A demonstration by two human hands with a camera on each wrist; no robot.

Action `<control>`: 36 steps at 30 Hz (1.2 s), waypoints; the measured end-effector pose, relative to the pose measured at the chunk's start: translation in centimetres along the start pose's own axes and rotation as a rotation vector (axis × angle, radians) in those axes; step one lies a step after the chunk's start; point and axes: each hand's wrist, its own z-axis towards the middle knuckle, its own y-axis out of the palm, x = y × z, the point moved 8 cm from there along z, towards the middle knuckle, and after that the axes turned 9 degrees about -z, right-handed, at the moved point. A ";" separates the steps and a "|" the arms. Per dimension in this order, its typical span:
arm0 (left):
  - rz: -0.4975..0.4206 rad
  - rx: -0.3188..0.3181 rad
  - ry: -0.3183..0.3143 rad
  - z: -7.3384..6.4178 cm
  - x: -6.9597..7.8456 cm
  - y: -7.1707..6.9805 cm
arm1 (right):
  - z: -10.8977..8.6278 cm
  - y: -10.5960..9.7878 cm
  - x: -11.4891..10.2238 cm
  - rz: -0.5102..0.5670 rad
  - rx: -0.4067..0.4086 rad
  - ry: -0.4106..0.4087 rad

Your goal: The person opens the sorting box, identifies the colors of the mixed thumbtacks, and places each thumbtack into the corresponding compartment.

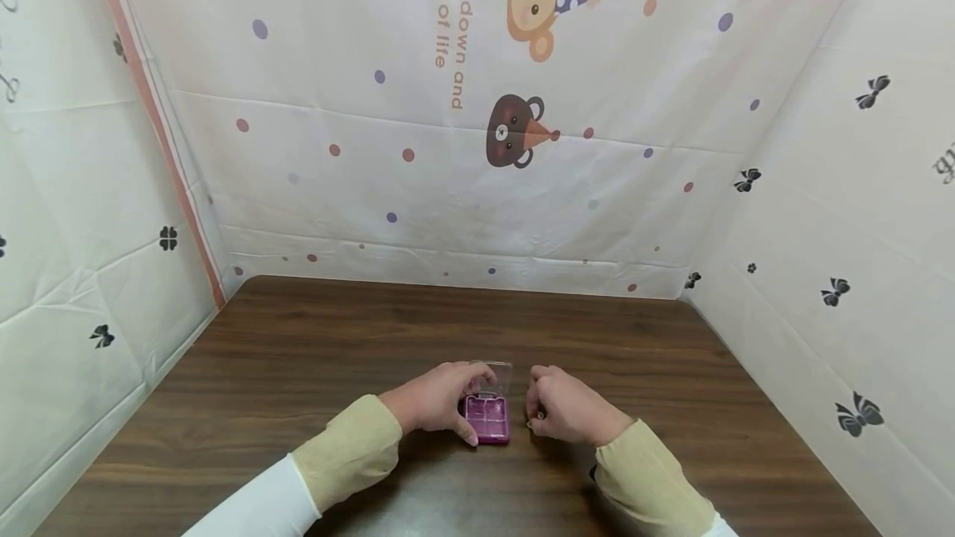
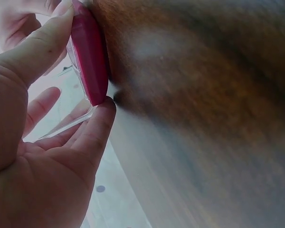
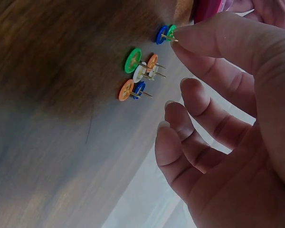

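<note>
My left hand (image 1: pixel 440 396) holds a small magenta compartment box (image 1: pixel 494 440) from its left side, thumb at the near edge and fingers at the far end. The box's clear hinged lid (image 1: pixel 500 376) stands up at the back; the compartments look bare. My right hand (image 1: pixel 570 406) is low over the table, right of the box. Its thumb and index fingertips close together at a green thumbtack (image 3: pixel 171 31), its pin hidden by the thumb. A blue thumbtack (image 3: pixel 160 35) sits right beside it. My other right fingers curl loosely.
Several more thumbtacks lie points up beneath my right hand, among them a green one (image 3: pixel 132 60), an orange one (image 3: pixel 125 90) and a white one (image 3: pixel 138 72). The brown wood table (image 1: pixel 358 330) is bordered by printed white sheets (image 1: pixel 321 189) at back and sides.
</note>
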 end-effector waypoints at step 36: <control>-0.023 -0.005 0.002 -0.1 0.1 0.0 | 0.5 0.9 0.2 0.970 0.045 0.172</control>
